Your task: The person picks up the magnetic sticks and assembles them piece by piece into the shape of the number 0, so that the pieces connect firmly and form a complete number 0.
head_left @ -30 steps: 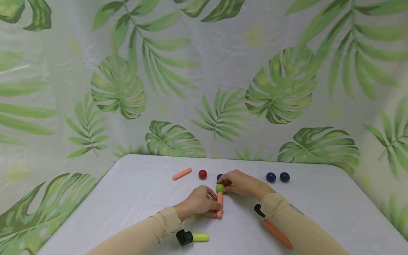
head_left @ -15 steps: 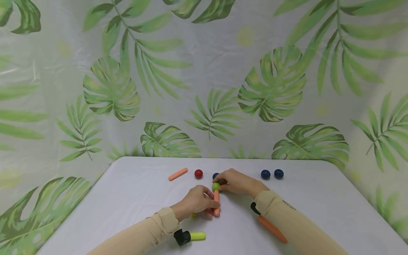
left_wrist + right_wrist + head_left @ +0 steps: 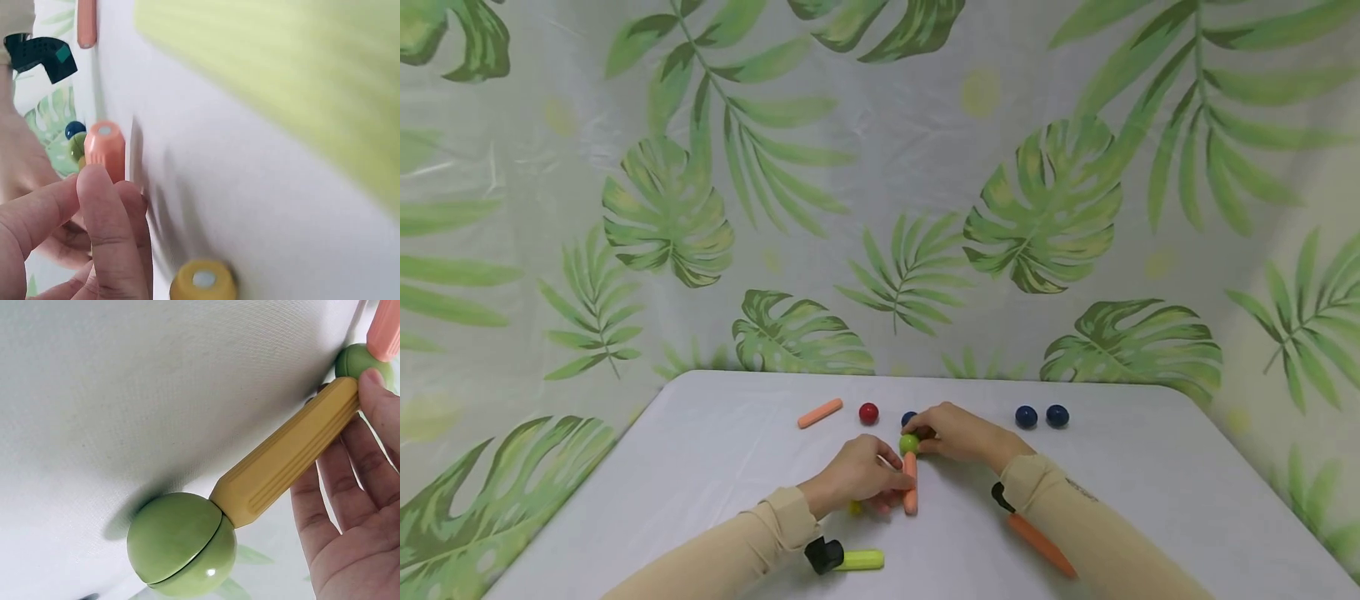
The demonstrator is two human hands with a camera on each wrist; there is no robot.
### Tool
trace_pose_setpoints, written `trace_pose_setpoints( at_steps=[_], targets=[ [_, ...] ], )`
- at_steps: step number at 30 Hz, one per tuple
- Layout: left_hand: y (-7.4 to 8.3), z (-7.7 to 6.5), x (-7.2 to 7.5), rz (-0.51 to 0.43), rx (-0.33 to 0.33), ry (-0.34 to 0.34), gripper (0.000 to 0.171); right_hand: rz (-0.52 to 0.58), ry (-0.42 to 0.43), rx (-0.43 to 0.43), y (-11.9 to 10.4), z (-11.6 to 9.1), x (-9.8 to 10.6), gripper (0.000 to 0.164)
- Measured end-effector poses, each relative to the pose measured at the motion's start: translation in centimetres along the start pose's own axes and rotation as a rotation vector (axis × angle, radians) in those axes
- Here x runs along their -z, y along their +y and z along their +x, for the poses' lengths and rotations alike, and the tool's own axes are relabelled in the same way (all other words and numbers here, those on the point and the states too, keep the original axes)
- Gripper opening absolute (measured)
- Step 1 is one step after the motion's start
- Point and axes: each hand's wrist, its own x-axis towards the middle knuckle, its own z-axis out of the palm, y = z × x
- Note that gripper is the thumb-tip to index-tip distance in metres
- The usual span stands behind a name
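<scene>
Pinching the salmon rod (image 3: 911,501), your left hand (image 3: 859,472) is holding it against the green ball (image 3: 908,445), which your right hand (image 3: 961,432) is gripping beside the yellow rod (image 3: 285,450), over the white table (image 3: 737,442). You're apparently joining pieces; the next move is probably calling for straight pressure.
</scene>
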Motion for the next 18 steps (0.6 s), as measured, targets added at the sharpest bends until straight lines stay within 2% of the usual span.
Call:
trace_pose_setpoints(
  at_steps=[5, 12, 18],
  targets=[
    [0.2, 0.3, 1.4, 0.054, -0.040, 0.030, 0.026, -0.003, -0.001, -0.013, -0.1, 0.0, 0.0, 0.029],
    [0.3, 2.1, 4.2, 0.170, -0.140, 0.129, 0.024, -0.006, -0.001, -0.023, -0.2, -0.1, 0.0, 0.029],
    [0.2, 4.0, 6.2, 0.353, -0.200, 0.242, 0.026, -0.010, -0.007, -0.024, -0.1, 0.1, -0.1, 0.030]
  ],
)
